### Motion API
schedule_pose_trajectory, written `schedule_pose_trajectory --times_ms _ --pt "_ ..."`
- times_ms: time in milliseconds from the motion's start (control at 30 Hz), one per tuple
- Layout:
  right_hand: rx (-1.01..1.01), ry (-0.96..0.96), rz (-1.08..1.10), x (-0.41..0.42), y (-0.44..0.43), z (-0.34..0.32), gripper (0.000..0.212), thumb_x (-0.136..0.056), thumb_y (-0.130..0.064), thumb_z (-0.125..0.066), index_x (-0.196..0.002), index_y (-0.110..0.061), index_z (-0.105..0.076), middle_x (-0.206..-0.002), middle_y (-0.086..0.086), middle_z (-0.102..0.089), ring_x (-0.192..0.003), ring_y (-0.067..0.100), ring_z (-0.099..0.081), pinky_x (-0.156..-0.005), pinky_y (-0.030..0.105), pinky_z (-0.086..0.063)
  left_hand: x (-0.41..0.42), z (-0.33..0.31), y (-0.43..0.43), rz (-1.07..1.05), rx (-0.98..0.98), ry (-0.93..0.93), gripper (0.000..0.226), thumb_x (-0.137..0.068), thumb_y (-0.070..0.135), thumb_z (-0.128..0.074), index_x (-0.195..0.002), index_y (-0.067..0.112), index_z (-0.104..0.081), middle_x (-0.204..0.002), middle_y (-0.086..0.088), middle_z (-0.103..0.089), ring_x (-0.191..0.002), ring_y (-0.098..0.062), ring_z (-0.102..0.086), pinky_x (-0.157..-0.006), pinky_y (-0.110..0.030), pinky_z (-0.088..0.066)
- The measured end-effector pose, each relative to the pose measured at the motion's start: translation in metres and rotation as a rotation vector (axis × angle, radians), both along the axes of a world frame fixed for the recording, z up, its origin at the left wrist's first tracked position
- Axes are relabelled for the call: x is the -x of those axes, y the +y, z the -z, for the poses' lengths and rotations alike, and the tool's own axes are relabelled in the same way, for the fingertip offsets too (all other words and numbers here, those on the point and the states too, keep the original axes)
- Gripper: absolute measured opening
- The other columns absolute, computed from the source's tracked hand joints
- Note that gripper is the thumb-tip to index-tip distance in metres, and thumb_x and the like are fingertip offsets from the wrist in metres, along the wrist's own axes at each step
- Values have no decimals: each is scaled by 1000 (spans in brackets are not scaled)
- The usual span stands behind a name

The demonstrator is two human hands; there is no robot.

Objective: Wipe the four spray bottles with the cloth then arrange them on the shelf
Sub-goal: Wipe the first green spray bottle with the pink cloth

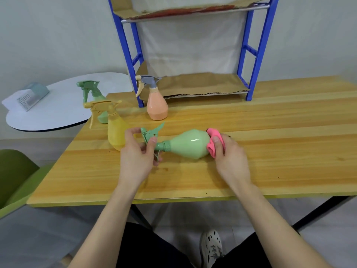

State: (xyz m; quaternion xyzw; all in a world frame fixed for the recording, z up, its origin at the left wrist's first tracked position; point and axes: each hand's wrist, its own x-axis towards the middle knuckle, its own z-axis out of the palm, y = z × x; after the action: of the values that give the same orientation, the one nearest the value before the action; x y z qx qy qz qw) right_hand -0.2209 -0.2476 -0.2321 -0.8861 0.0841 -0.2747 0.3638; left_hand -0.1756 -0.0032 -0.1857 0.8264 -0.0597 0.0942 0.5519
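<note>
Well, I see the pale green bottle (190,144) lying on its side over the middle of the desk (270,151), nozzle toward 9 o'clock and base toward 3; whether it touches the wood I cannot tell. The left grip (137,153) pinches its trigger head (149,133) between thumb and fingers. The right grip (229,153) holds the pink cloth (213,144) bunched against the bottle's base, thumb on top of the cloth.

At 9 o'clock of the held bottle, just behind the left grip, the yellow bottle (116,132) stands upright. The darker green bottle (94,97) stands behind it at 10 o'clock, near the desk's left edge. The peach bottle (156,107), grey-headed, stands upright at 11 o'clock, just in front of the left leg of the blue shelf (260,55). The shelf sits at 12 o'clock along the far edge, its lower tier lined with cardboard. A white round table (58,109) lies beyond the desk at 10 o'clock.
</note>
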Motion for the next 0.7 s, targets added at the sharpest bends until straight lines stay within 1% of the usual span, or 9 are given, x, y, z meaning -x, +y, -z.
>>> schedule_pose_trajectory --times_ms 67,133,200,267,367,433,500,567,700 --pt "-2 58 -19 4 -1 5 37 -115 -39 -41 -143 -32 -64 -113 -3 -73 -102 22 -66 -78 34 -45 -8 4 3 -31 -74 -38 33 -111 28 -60 -136 22 -40 -75 -5 -79 -53 -15 -74 -53 -30 -60" --pt "-29 28 -22 4 2 6 38 -115 -40 -40 -142 -29 -64 -114 -5 -73 -101 20 -66 -79 36 -47 -17 10 3 -69 -223 -95 38 -109 30 -61 -139 24 -39 -72 -4 -75 -57 -20 -73 -60 -43 -62" --pt "-74 7 -14 5 4 5 38 -115 -41 -40 -142 -29 -64 -113 -6 -73 -101 19 -66 -79 35 -47 -19 18 2 -88 -365 -130 44 -108 31 -63 -144 26 -38 -76 -6 -71 -67 -26 -70 -64 -45 -58" --pt "-87 28 -29 5 8 4 39 -115 -42 -40 -144 -30 -63 -113 -6 -74 -101 19 -67 -80 36 -49 -19 24 0 -115 -604 -184 48 -104 29 -66 -148 28 -45 -107 -14 -67 -96 -36 -68 -80 -47 -57" --pt "-78 45 -67 6 10 3 42 -114 -45 -39 -149 -33 -60 -120 -8 -74 -103 16 -68 -86 37 -54 -22 26 -4 -148 -981 -386 55 -91 19 -73 -145 24 -61 -152 -21 -47 -137 -45 -48 -105 -55 -47" --pt "-56 59 -62 6 9 6 42 -114 -45 -39 -149 -35 -59 -119 -10 -74 -102 14 -67 -82 33 -51 -23 22 -13 66 -958 -386 68 -89 17 -71 -154 22 -53 -154 -13 -52 -141 -39 -49 -113 -53 -41" --pt "-43 66 -56 6 8 7 41 -114 -45 -39 -150 -37 -58 -119 -10 -74 -102 14 -66 -78 29 -45 -20 21 -26 255 -850 -274 85 -93 36 -70 -167 24 -31 -153 -7 -56 -138 -32 -54 -115 -47 -41" --pt "-28 50 -77 8 10 7 40 -114 -44 -40 -150 -37 -58 -119 -10 -74 -102 12 -66 -77 27 -43 -20 21 -39 294 -755 -175 104 -89 60 -76 -170 31 -18 -152 -7 -56 -132 -31 -60 -109 -46 -49" --pt "-102 43 -65 13 6 9 36 -113 -41 -46 -144 -33 -64 -113 -7 -76 -98 16 -68 -76 27 -42 -30 24 -42 295 -679 -147 116 -72 62 -92 -165 42 -26 -144 -8 -64 -126 -32 -63 -103 -41 -50"
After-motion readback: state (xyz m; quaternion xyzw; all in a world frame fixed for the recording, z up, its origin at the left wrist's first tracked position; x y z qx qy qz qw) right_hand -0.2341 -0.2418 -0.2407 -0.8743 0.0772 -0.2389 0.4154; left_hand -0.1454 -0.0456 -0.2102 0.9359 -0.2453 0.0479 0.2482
